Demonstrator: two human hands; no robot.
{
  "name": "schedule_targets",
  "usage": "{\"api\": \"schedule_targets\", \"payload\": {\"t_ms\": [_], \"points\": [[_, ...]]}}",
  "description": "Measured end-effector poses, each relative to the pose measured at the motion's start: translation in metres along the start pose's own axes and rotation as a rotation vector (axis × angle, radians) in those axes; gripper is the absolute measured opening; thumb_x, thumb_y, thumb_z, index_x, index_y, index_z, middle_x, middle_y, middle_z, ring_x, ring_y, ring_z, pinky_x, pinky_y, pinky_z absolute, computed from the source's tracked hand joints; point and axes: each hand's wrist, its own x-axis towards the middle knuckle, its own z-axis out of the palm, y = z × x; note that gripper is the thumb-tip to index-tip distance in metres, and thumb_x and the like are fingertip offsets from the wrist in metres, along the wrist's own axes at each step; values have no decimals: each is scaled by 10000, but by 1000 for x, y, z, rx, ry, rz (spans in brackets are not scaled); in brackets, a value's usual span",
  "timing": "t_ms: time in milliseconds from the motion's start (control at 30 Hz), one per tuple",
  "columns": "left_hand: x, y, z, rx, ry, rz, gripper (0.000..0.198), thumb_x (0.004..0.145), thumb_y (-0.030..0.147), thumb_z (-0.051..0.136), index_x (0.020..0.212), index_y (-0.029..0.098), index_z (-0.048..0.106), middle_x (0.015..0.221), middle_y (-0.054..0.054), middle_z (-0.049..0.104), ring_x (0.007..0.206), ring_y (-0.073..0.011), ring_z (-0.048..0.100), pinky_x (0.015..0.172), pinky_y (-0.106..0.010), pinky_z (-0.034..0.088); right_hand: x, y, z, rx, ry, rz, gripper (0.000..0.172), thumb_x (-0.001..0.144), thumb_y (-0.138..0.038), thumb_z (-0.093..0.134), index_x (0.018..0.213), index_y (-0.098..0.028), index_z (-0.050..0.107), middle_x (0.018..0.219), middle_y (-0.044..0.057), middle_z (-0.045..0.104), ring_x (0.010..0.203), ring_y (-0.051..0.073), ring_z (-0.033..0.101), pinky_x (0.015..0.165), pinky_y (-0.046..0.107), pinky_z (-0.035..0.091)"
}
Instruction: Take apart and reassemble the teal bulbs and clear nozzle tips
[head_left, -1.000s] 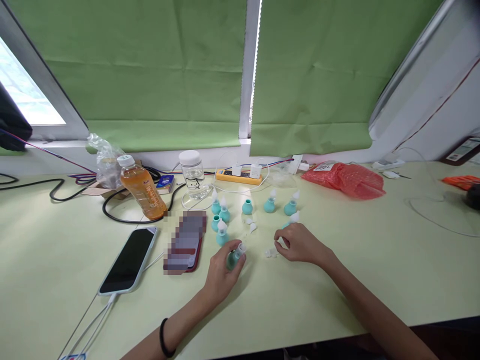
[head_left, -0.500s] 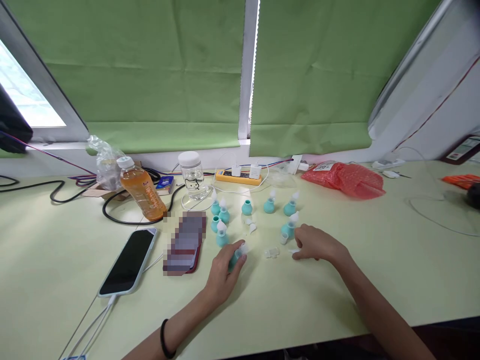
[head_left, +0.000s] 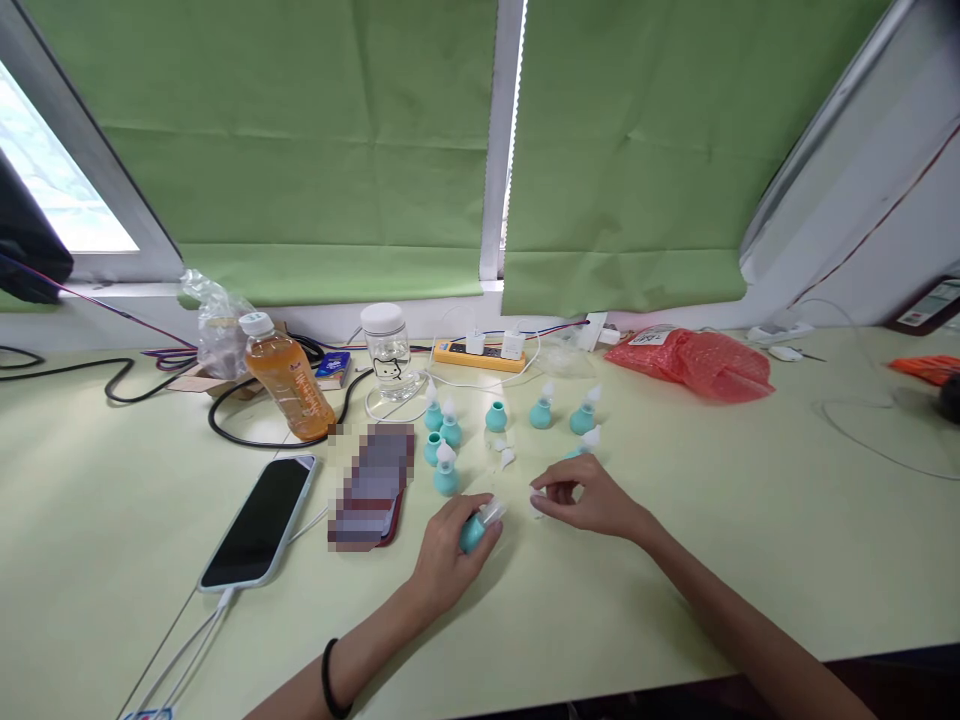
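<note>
My left hand (head_left: pixel 448 551) is wrapped around a small teal rubber bulb (head_left: pixel 475 530) with a clear tip, held on its side just above the pale green desk (head_left: pixel 675 560). My right hand (head_left: pixel 589 495) is closed in a pinch on a small clear plastic piece (head_left: pixel 538 499), a short way right of the bulb's tip. Several more teal bulbs stand behind the hands, one at the front (head_left: pixel 446 474), one without a tip (head_left: pixel 495 415), one at the right (head_left: pixel 583 417). A loose white tip (head_left: pixel 507 457) lies between them.
A phone (head_left: pixel 259 522) on a cable and a dark red case (head_left: pixel 371 485) lie at the left. An orange drink bottle (head_left: pixel 287 389), a clear jar (head_left: pixel 386 350), a yellow power strip (head_left: pixel 480 354), black cables (head_left: pixel 247 432) and a red bag (head_left: pixel 694 362) line the back.
My right hand moved right to the bulb beside it, then came back left holding a small clear piece near the left hand's bulb. My left hand tilted its bulb slightly.
</note>
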Motion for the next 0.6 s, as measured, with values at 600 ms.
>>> {"api": "schedule_targets", "payload": {"t_ms": [600], "points": [[0,-7,1,114,83,170,245,766,279,474,944,160,593,655,-43,529,601,-127,481,527,-233,404,-1,0,44,814,-43,230,261,665,-379,589,724,-130,543,634,49,628,499,135,584,416,244,479]]}}
